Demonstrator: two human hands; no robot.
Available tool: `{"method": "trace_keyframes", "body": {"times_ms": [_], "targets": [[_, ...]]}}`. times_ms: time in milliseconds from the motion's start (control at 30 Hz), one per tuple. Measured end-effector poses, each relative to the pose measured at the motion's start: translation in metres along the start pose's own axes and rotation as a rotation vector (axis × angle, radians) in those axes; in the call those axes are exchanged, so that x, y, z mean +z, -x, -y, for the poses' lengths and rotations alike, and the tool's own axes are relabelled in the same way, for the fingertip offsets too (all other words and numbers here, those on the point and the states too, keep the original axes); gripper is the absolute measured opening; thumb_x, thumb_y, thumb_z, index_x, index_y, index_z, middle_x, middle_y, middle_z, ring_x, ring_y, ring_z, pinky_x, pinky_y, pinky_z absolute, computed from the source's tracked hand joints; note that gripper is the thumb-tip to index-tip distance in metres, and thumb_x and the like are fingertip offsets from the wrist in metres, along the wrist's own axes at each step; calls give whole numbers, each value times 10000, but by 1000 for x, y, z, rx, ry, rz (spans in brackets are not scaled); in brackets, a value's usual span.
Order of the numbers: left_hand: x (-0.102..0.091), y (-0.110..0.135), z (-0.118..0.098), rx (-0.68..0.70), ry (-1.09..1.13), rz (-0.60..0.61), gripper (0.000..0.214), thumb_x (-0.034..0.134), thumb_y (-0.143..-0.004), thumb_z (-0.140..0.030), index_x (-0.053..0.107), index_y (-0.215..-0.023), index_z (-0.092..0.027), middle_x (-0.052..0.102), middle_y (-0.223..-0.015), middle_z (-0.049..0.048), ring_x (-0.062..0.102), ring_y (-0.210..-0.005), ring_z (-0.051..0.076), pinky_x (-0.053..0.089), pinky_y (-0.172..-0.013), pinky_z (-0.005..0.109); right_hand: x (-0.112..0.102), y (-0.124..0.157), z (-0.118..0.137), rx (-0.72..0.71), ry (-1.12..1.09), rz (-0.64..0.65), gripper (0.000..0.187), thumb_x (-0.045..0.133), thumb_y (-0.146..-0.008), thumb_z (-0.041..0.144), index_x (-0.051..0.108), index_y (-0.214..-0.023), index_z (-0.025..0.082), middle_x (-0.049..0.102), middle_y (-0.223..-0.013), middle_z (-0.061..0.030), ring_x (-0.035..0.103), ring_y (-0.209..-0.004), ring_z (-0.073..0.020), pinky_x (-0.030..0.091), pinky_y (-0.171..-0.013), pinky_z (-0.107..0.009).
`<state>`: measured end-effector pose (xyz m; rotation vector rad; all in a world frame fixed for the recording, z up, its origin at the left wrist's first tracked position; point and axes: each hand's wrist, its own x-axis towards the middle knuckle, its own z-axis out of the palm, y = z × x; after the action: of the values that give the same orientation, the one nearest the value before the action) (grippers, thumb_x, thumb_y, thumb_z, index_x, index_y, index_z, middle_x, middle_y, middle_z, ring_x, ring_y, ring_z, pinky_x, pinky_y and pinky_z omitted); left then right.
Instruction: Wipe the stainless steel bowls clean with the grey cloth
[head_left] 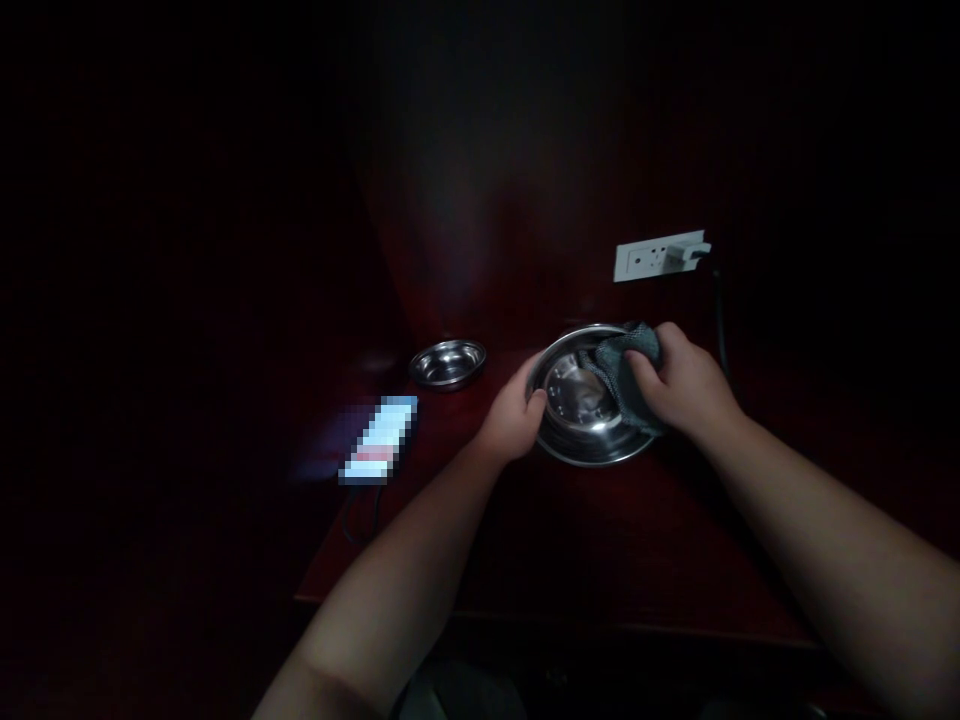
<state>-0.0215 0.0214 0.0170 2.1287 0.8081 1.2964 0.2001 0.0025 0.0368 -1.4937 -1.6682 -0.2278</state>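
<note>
A shiny steel bowl (pixel 581 395) is tilted toward me above the dark red table. My left hand (pixel 514 412) grips its left rim, the thumb over the edge and the other fingers hidden behind. On the opposite side, my right hand (pixel 682 380) is closed on a grey-green cloth (pixel 630 375). The cloth is folded over the bowl's right rim and hangs against its inner wall. Small bright spots show on the bowl's bottom.
A smaller steel dish (pixel 448 364) stands at the back left of the table (pixel 585 560). In front of it lies a lit phone (pixel 381 440) with a cord. A white socket plate (pixel 660 257) with a plug is on the back wall; a dark cable hangs beside it.
</note>
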Motion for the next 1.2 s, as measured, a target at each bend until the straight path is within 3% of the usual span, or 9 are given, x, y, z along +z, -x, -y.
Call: {"method": "trace_keyframes", "body": {"times_ms": [167, 367, 567, 633, 700, 800, 933, 1067, 1200], "targets": [[-1, 3, -4, 60, -26, 94, 497, 424, -839, -158, 419, -1336, -176, 529, -1336, 107, 504, -1213, 239, 391, -1041, 437, -10, -3, 4, -223, -15, 23, 134, 532, -786, 314, 446, -744, 221, 556, -762, -50, 515, -660, -191, 353, -566, -299], [2, 5, 0, 78, 11, 71, 455, 417, -872, -190, 437, -1326, -188, 555, -1306, 102, 534, -1182, 228, 414, -1023, 430, -14, -5, 5, -280, -165, 20, 80, 549, -777, 295, 517, -768, 221, 553, -782, -51, 541, -723, -205, 402, -598, -307], [3, 4, 6, 53, 20, -69, 481, 456, -883, -249, 367, -1351, -185, 538, -1307, 128, 558, -1148, 214, 454, -980, 406, -3, -4, 0, -108, -266, 27, 116, 577, -772, 337, 555, -776, 223, 574, -763, -41, 531, -661, -187, 400, -564, -299], [3, 4, 1, 95, -96, -103, 532, 514, -852, -261, 355, -1354, -193, 498, -1340, 136, 539, -1167, 228, 454, -979, 419, 1, -4, -2, -33, -269, 38, 118, 579, -772, 340, 559, -771, 224, 569, -724, -27, 517, -619, -174, 395, -554, -295], [3, 5, -7, 204, -274, -105, 515, 560, -819, -262, 423, -1312, -208, 451, -1379, 118, 430, -1279, 247, 368, -1061, 449, 3, -4, -4, 41, -273, 41, 119, 580, -771, 344, 565, -770, 226, 563, -687, -13, 498, -579, -161, 386, -540, -290], [7, 7, -20, 284, -470, -36, 482, 595, -794, -296, 496, -1260, -224, 290, -1488, 113, 280, -1373, 282, 288, -1102, 494, 6, -5, -8, 131, -285, 51, 137, 576, -769, 360, 584, -790, 224, 582, -687, -12, 494, -556, -156, 381, -528, -290], [15, 11, -31, 273, -690, 99, 512, 634, -767, -367, 516, -1258, -283, 262, -1516, 64, 80, -1426, 329, 106, -1102, 638, 8, -6, -13, 232, -264, 44, 163, 563, -773, 361, 607, -807, 208, 602, -686, -25, 521, -575, -169, 386, -548, -300], [22, 16, -32, 280, -759, 263, 577, 660, -712, -515, 556, -1214, -251, 437, -1417, 83, 166, -1407, 340, -39, -1068, 691, 9, -7, -12, 301, -231, 45, 179, 562, -769, 366, 613, -772, 195, 591, -638, -25, 524, -557, -171, 380, -536, -301], [32, 20, -27, 261, -761, 376, 735, 681, -624, -619, 553, -1211, -196, 504, -1359, 108, 213, -1389, 358, -53, -1062, 698, 7, -7, -8, 348, -222, 50, 226, 551, -777, 395, 619, -742, 183, 578, -592, -23, 519, -525, -171, 368, -499, -301]]}}
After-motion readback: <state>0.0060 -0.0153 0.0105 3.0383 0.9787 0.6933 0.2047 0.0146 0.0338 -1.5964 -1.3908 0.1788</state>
